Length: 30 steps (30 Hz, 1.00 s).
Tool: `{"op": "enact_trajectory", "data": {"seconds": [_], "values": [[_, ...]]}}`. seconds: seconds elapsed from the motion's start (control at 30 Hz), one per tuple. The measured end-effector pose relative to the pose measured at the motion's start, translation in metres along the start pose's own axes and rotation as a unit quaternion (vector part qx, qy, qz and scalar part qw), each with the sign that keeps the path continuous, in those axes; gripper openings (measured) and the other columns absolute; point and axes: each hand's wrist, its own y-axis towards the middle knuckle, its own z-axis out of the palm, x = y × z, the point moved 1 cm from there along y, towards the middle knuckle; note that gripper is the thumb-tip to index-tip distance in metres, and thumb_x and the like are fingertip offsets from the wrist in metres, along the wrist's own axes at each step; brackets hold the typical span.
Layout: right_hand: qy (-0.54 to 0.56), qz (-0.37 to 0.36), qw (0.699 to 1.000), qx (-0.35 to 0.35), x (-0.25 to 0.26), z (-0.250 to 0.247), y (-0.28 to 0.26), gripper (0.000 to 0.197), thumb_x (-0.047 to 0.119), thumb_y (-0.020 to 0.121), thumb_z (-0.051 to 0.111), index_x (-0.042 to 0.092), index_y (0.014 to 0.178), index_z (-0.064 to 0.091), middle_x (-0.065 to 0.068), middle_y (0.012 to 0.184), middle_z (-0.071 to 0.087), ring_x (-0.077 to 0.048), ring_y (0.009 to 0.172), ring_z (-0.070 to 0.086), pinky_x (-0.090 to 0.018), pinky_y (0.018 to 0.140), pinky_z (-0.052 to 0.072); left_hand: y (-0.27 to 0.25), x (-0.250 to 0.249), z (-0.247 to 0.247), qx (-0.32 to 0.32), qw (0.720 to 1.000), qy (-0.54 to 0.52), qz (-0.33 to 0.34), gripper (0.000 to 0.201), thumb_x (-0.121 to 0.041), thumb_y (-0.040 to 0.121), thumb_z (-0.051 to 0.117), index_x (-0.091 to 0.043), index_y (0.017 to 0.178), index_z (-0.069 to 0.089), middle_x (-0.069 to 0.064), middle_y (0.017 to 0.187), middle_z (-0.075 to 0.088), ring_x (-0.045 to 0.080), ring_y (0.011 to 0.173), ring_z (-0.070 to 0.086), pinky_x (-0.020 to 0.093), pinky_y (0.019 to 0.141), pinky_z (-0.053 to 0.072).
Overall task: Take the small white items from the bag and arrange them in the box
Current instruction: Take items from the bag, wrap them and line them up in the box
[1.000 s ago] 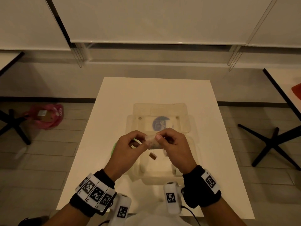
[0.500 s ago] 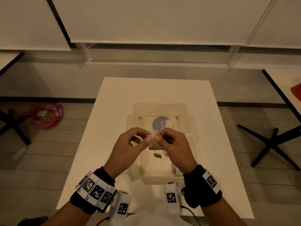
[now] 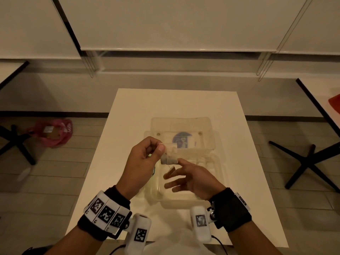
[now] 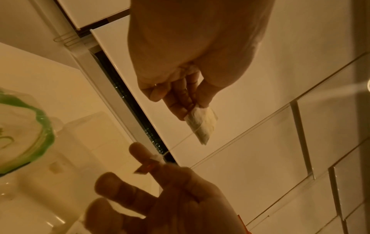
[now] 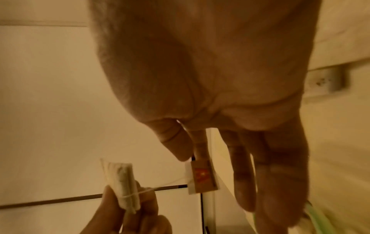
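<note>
The table [image 3: 128, 111] carries the clear box [image 3: 219, 173], lid open, the landmark here. Above the box's near-left part, the left hand [image 3: 145, 161] pinches a tea bag [image 3: 170, 155] between thumb and forefinger. Below it, the right hand [image 3: 195, 179], fingers mostly extended, nips the paper tag [image 5: 203, 176] on its string [image 5: 160, 187]. Keep the string slack; lower bag and tag together, flat, into the box. The bag [image 4: 22, 136] lies left of the box.

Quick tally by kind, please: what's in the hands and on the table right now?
Tea bag with string and tag, pinched by left hand and right hand: 1
Clear plastic box with open lid: 1
Green-edged bag: 1
White table: 1
Total: 4
</note>
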Motion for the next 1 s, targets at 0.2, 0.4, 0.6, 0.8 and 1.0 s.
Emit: {"op": "enact_trajectory", "data": {"seconds": [0.2, 0.4, 0.6, 0.8, 1.0], "values": [[0.006, 0.055, 0.998, 0.013, 0.001, 0.008, 0.007, 0.036, 0.036, 0.098, 0.055, 0.004, 0.108, 0.069, -0.012, 0.077, 0.060, -0.020, 0.063, 0.054, -0.030, 0.064, 0.045, -0.002, -0.001, 0.001, 0.037, 0.999, -0.021, -0.004, 0.015, -0.011, 0.100, 0.056, 0.001, 0.092, 0.060, -0.003, 0.072, 0.062, 0.008, 0.067, 0.055, 0.020, 0.062, 0.044], [-0.037, -0.017, 0.997, -0.066, 0.009, 0.005, 0.017, 0.027, 0.002, 0.093, 0.056, -0.011, 0.116, 0.061, -0.016, 0.087, 0.063, -0.014, 0.062, 0.057, -0.024, 0.061, 0.046, -0.005, 0.000, 0.000, 0.045, 0.999, -0.018, -0.008, 0.012, -0.009, 0.099, 0.056, 0.000, 0.091, 0.060, 0.001, 0.078, 0.062, 0.007, 0.071, 0.057, 0.016, 0.067, 0.047], [-0.166, -0.138, 0.963, -0.159, 0.036, 0.006, 0.009, 0.021, -0.001, 0.085, 0.067, 0.009, 0.104, 0.067, -0.002, 0.064, 0.063, -0.012, 0.057, 0.059, -0.024, 0.054, 0.040, -0.007, 0.010, 0.003, 0.002, 1.000, 0.016, -0.025, 0.011, -0.013, 0.099, 0.060, -0.012, 0.090, 0.067, 0.007, 0.086, 0.069, 0.016, 0.079, 0.064, 0.029, 0.073, 0.053], [-0.226, -0.234, 0.923, -0.204, 0.052, 0.015, 0.002, 0.006, 0.013, 0.088, 0.071, 0.013, 0.084, 0.075, 0.001, 0.075, 0.069, -0.006, 0.062, 0.055, -0.017, 0.058, 0.043, -0.009, 0.012, 0.006, -0.011, 0.998, 0.037, -0.049, 0.014, -0.016, 0.098, 0.062, -0.018, 0.088, 0.072, 0.001, 0.082, 0.071, 0.020, 0.079, 0.065, 0.034, 0.076, 0.053], [-0.276, -0.260, 0.897, -0.225, 0.055, 0.020, 0.000, 0.005, 0.016, 0.088, 0.072, 0.016, 0.085, 0.076, 0.007, 0.075, 0.070, -0.002, 0.063, 0.056, -0.026, 0.069, 0.047, -0.006, 0.018, 0.005, 0.000, 0.995, 0.066, -0.072, 0.016, -0.022, 0.097, 0.062, -0.016, 0.085, 0.070, 0.008, 0.082, 0.069, 0.013, 0.073, 0.059, 0.034, 0.073, 0.049]]}}
